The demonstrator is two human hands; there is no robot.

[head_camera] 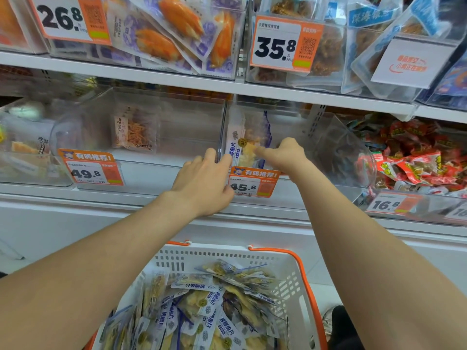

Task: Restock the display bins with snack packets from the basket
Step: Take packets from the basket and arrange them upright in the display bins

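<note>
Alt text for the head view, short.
The left hand and right hand reach to a few snack packets standing at the left wall of a clear display bin with a 45.8 price tag. Below, a white basket with orange handles holds many matching packets.

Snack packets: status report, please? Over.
Left hand and right hand on the packet stack upright in the 45.8 bin; grip unclear. Basket full of packets. Nothing blocking.
</note>
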